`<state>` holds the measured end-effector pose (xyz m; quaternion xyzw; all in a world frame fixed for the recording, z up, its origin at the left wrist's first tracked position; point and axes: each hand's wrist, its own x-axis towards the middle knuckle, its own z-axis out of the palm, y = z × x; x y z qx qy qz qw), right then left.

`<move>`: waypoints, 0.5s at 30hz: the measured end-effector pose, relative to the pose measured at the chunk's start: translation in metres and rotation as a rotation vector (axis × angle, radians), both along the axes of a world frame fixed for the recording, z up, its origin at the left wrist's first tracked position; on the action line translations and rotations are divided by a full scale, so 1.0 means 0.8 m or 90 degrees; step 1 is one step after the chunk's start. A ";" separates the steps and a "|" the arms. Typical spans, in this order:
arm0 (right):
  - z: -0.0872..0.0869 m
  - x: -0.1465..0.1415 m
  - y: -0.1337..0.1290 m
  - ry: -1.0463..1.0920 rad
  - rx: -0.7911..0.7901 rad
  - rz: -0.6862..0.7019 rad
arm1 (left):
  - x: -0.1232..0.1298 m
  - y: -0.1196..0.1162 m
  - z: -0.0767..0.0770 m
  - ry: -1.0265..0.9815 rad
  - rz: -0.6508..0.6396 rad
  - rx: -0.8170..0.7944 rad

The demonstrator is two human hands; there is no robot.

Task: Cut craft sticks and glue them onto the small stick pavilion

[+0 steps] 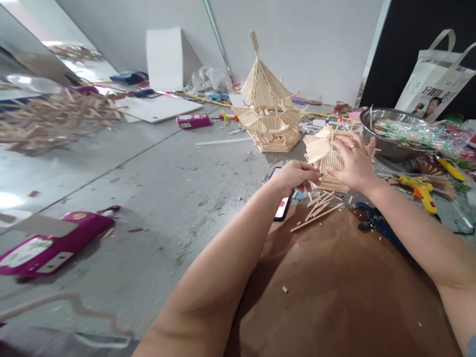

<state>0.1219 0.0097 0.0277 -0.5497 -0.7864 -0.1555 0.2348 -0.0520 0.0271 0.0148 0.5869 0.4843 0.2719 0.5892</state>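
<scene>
A small unfinished pavilion model (318, 145) made of thin wooden sticks stands between my hands. My right hand (353, 161), with a ring on one finger, grips its right side, with the fingers spread over the roof and the thumb on the near wall. My left hand (297, 176) is at the model's lower left, fingers curled together with their tips close to the wall; what they pinch is too small to tell. Loose wooden sticks (320, 206) lie just below. Behind stands a taller stick pavilion (269, 94) with a pointed roof.
A phone (281, 207) lies under my left hand. Blue-handled pliers (375, 223) and a yellow glue gun (422, 192) lie at right, near a metal bowl (366, 131) of wrapped sticks. Magenta power strips (87, 225) and a blurred stick pile (55, 119) are left.
</scene>
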 end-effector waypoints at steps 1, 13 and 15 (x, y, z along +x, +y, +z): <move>-0.001 -0.001 -0.002 -0.008 0.004 0.001 | 0.000 0.000 0.000 0.001 -0.001 0.001; -0.011 -0.008 -0.009 -0.083 0.022 0.010 | 0.003 -0.003 0.004 -0.011 0.014 -0.002; -0.011 -0.009 -0.009 -0.082 0.020 0.009 | 0.003 -0.005 0.005 -0.008 0.022 -0.002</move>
